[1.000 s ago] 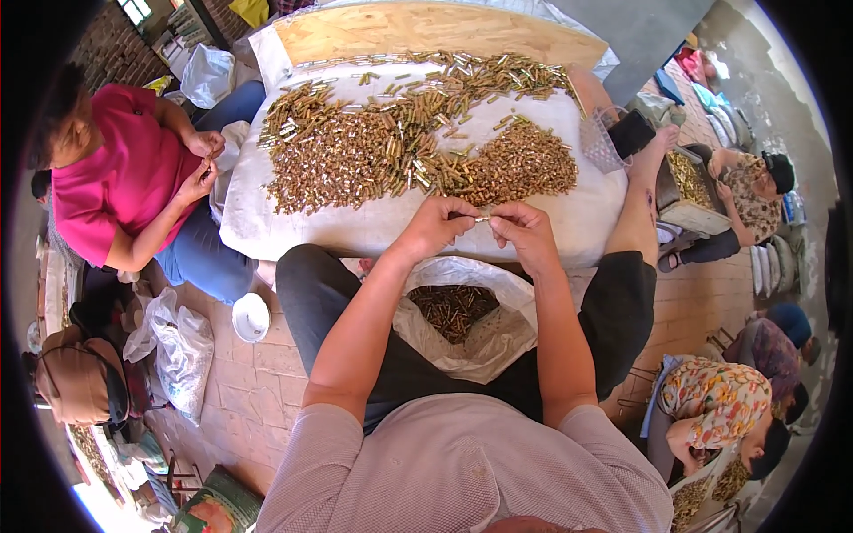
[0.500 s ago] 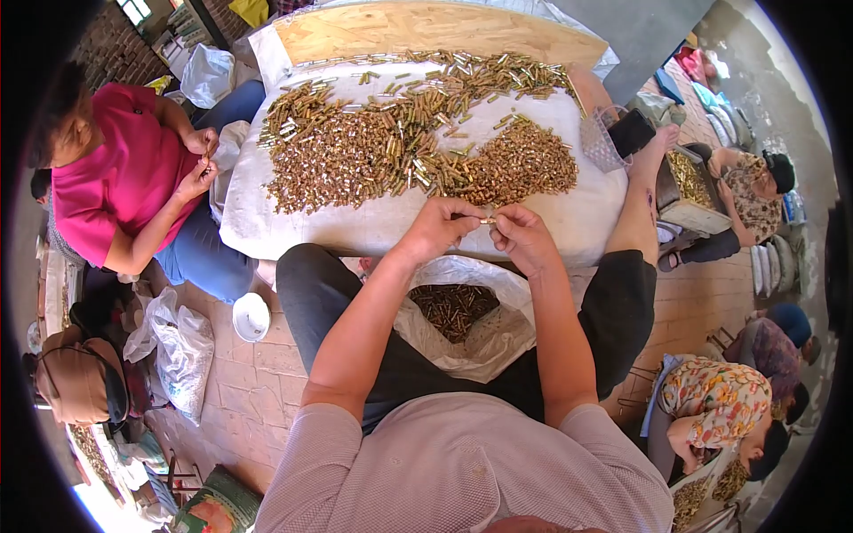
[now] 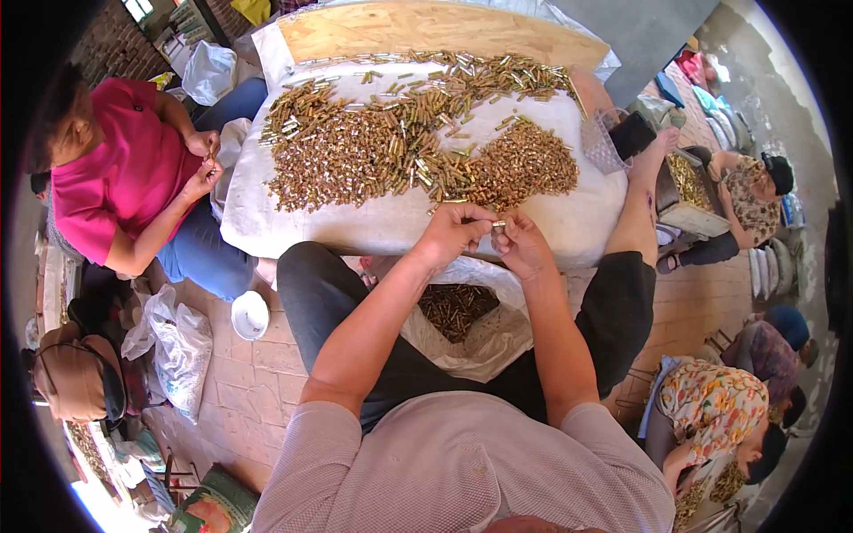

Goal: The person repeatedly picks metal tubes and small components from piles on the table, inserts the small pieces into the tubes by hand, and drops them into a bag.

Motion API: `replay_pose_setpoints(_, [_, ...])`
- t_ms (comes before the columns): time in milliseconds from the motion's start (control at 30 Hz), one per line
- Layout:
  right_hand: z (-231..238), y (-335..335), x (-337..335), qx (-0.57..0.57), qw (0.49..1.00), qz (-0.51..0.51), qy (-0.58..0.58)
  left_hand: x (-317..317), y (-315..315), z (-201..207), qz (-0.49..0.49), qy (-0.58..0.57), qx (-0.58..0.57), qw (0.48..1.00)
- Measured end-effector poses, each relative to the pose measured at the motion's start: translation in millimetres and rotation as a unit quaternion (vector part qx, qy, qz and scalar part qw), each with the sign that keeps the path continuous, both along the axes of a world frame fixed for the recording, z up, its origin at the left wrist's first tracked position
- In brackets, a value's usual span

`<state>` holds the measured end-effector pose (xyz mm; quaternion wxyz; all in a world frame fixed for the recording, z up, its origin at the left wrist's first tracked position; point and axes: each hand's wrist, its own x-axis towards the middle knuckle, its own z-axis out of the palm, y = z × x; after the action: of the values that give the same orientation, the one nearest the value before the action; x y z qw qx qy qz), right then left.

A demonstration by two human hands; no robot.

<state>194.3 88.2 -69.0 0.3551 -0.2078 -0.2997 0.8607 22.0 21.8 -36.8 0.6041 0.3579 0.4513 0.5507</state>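
- The small metal piece (image 3: 498,226) sat between the two hands, at the meeting point of their fingertips, in front of the person's chest and over the near edge of the bench (image 3: 267,233).
- The left hand (image 3: 458,234) reached it from the left, thumb and fingers drawn to a narrow pinch on its left end.
- The right hand (image 3: 526,245) came from the right, its fingertips closed around the other end, with the remaining fingers curled in toward the palm.
- Neither hand was nearer: both touched the piece, and only a short, pale, shiny part showed between them.
- Its long axis seemed to run roughly from side to side, from one hand to the other; the fingers covered too much to tell its exact tilt or whether it was made of more than one part.
- Just beyond the hands, on the pale cloth of the bench, lay a broad heap of brass-coloured pieces (image 3: 333,160) to the left and a smaller mound (image 3: 526,162) to the right, the right hand being closer to the latter.
- Below the hands, nearer the body and between the thighs, an open white sack (image 3: 475,357) held darker slender pieces (image 3: 458,313); neither hand touched it.
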Motion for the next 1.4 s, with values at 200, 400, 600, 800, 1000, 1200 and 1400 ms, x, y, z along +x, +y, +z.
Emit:
replay_pose_setpoints(200, [16.4, 0.2, 4.6, 0.028, 0.996, -0.015, -0.083, -10.9, 1.1, 3.5, -0.034, 0.059, -0.020, 0.997])
replay_pose_setpoints(400, [25.3, 4.0, 14.8, 0.242, 0.919, 0.198, -0.241, -71.9, 14.4, -8.9, 0.120, 0.397, -0.007, 0.910])
replay_pose_setpoints(600, [30.6, 8.9, 13.6, 0.348, 0.827, 0.128, -0.423, -68.5, 16.2, -28.1, 0.119, 0.532, -0.001, 0.838])
replay_pose_setpoints(800, [-18.3, 27.7, 17.0, 0.473, 0.728, -0.131, -0.478, -51.2, 29.3, -29.0, 0.177, 0.595, 0.011, 0.784])
replay_pose_setpoints(1000, [-21.8, 29.2, 3.2, 0.573, 0.577, -0.141, -0.564, -54.5, 33.3, -40.5, 0.158, 0.571, -0.011, 0.805])
replay_pose_setpoints(1200, [-23.3, 29.4, -2.0, 0.579, 0.548, -0.174, -0.578, -56.2, 28.4, -33.4, 0.140, 0.493, 0.013, 0.859])
replay_pose_setpoints(1400, [-10.8, 22.4, -3.9, 0.591, 0.544, -0.172, -0.570, -53.2, 20.0, -28.0, 0.078, 0.354, 0.035, 0.931])
